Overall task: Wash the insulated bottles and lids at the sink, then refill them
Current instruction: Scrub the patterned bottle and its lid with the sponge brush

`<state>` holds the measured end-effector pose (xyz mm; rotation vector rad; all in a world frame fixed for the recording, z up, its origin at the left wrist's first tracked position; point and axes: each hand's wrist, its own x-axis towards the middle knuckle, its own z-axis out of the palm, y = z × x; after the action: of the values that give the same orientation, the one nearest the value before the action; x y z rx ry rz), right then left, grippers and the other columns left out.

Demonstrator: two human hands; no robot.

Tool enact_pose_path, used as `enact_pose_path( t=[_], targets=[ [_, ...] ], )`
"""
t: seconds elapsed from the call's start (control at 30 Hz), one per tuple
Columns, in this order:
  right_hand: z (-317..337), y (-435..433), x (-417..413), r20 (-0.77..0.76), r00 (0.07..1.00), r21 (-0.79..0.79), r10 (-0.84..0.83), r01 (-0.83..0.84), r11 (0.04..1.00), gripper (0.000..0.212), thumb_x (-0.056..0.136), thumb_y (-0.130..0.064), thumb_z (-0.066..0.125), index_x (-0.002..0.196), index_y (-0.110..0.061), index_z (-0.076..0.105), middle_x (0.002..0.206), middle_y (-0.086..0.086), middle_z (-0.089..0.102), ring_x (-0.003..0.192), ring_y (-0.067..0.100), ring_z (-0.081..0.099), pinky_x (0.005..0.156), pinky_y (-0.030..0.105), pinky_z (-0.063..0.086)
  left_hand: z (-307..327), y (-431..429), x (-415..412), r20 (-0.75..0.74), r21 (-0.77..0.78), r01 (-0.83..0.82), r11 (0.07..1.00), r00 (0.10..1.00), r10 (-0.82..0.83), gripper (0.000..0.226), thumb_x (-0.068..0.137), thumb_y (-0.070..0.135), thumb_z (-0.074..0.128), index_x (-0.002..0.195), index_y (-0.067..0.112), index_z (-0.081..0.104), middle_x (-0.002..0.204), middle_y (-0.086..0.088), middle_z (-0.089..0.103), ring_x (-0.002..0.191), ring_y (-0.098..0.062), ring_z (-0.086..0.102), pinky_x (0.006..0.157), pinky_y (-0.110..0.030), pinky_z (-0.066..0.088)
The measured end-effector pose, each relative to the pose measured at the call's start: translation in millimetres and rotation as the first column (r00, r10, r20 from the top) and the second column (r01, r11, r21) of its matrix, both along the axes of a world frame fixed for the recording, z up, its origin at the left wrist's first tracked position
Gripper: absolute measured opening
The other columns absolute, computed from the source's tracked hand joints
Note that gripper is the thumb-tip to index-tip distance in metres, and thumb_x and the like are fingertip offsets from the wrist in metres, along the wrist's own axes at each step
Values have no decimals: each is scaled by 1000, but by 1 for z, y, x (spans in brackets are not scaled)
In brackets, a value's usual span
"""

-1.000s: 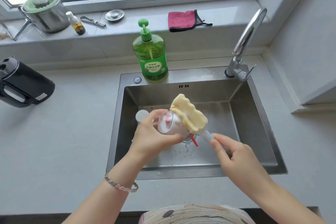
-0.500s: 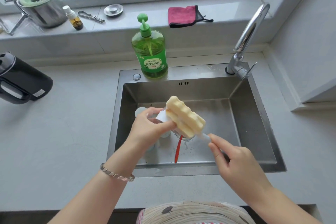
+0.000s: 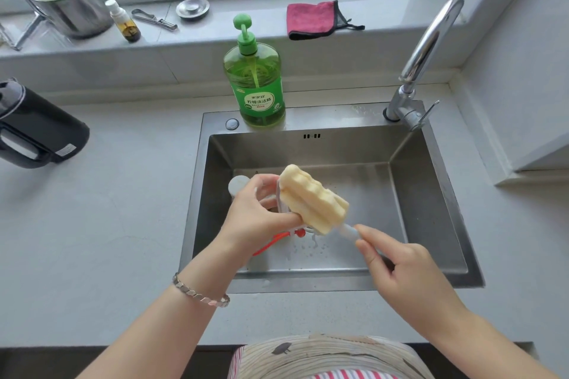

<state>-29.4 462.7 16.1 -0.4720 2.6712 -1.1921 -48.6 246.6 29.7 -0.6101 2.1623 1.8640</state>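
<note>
Left grip (image 3: 258, 218) holds a clear lid (image 3: 269, 198) over the sink (image 3: 425, 194). Right grip (image 3: 400, 271) pinches the sponge brush (image 3: 314, 198) by its handle; the sponge head rests against the lid.

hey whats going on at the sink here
A person is scrubbing a lid over the sink. The left hand grips the lid, whose red strap hangs below it. The right hand holds the sponge brush by its handle, with the sponge against the lid. No water is coming from the tap. The soap bottle stands on the sink's back rim.
</note>
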Motion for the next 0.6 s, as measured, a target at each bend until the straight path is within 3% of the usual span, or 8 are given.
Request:
enact_pose_path(
  t=[0.1, 0.2, 0.37, 0.47, 0.6],
  targets=[
    [-6, 7, -11, 45, 996, 17, -72, 71, 997, 20, 93, -28, 49, 102, -26, 67, 43, -5, 35, 38, 12, 30, 44, 24, 20, -1, 1, 3, -25, 17, 10, 1000, 1000, -9, 55, 63, -2, 81, 107, 22, 58, 99, -3, 67, 81, -4, 67, 60, -17, 52],
    [2, 1, -1, 23, 999, -12, 23, -23, 1000, 16, 93, -34, 48, 103, -34, 60, 44, -4, 33, 38, 11, 27, 43, 20, 19, -5, 0, 5, -47, 64, 1, 998, 999, 2, 65, 53, -2, 84, 105, 28, 57, 99, -10, 67, 82, -15, 70, 65, -21, 54],
    [-4, 6, -13, 73, 995, 19, -61, 60, 998, 19, 93, -29, 49, 100, -27, 66, 44, -3, 35, 40, 12, 30, 46, 26, 21, -7, 0, 9, -107, -49, 64, 997, 992, -69, 64, 56, 4, 86, 104, 33, 54, 102, 3, 62, 93, -11, 64, 70, -20, 54],
    [2, 2, -5, 49, 999, -21, -5, 6, 1000, 18, 91, -32, 48, 97, -31, 65, 43, -4, 32, 38, 12, 27, 44, 22, 18, -7, 0, 11, -126, -101, 86, 991, 987, -99, 65, 59, 8, 85, 103, 41, 50, 110, 14, 56, 99, -6, 59, 68, -17, 54],
    [-1, 8, -13, 92, 994, 13, -54, 53, 999, 18, 92, -27, 50, 100, -31, 65, 44, -3, 35, 38, 11, 29, 44, 24, 20, -9, 1, 15, -144, -102, 67, 993, 986, -81, 71, 59, 2, 84, 110, 37, 48, 112, 15, 54, 98, -11, 61, 70, -18, 55]
  ],
)
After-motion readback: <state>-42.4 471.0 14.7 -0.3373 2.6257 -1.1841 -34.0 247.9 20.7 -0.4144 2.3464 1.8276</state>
